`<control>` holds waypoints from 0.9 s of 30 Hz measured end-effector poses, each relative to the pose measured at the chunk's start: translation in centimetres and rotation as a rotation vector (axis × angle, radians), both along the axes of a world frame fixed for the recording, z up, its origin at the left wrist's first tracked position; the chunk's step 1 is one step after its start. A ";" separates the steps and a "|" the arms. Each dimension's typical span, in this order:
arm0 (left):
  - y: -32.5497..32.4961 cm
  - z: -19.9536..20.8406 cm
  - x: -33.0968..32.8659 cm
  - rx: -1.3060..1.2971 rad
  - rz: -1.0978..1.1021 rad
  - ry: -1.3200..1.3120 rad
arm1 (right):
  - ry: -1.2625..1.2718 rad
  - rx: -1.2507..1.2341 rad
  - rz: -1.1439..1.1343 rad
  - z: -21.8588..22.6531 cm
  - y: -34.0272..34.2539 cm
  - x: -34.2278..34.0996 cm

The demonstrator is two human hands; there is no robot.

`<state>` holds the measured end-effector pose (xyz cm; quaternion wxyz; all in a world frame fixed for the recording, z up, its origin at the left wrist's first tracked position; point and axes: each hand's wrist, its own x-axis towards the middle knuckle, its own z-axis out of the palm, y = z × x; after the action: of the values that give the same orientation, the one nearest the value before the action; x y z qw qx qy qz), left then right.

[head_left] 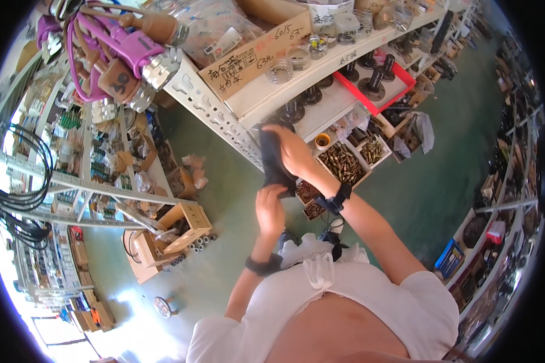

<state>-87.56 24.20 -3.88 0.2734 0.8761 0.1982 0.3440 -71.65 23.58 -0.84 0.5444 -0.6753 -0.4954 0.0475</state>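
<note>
Right hand gripping long black piece beside white shelf; left hand closed on lower end. Probably stiff, fairly heavy, smooth; best held at both ends.

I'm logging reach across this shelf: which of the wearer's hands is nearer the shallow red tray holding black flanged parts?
Right. The right hand is below and left of the shallow red tray in the picture; the left hand is lower and farther left.

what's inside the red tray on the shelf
In the red tray, at least two black parts with round bases stand upright. Whatever lies directly under those bases is covered.
</note>
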 end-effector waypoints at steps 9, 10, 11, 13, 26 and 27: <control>4.4 0.1 -4.2 -0.042 0.239 -0.060 | 0.230 0.093 0.075 -1.2 -3.0 -5.8; 5.2 0.5 -4.4 -0.046 0.257 -0.095 | 0.302 0.104 0.107 -1.3 -3.3 -6.0; 6.1 0.7 -4.8 -0.027 0.263 -0.116 | 0.270 0.138 0.095 -1.2 -3.2 -6.4; 7.4 1.1 -5.6 -0.004 0.276 -0.140 | 0.272 0.179 0.094 -0.6 -3.2 -8.5; 11.5 -3.4 -26.9 -0.226 0.847 0.134 | -0.030 -0.078 0.320 -1.2 2.6 -19.8; 11.4 -3.6 -27.9 -0.366 0.888 0.147 | -0.052 -0.117 0.394 -1.0 3.5 -20.6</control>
<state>-115.48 35.58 -7.44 0.2352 0.6663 0.6291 0.3241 -92.22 27.10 -1.88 0.4715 -0.5969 -0.6281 0.1641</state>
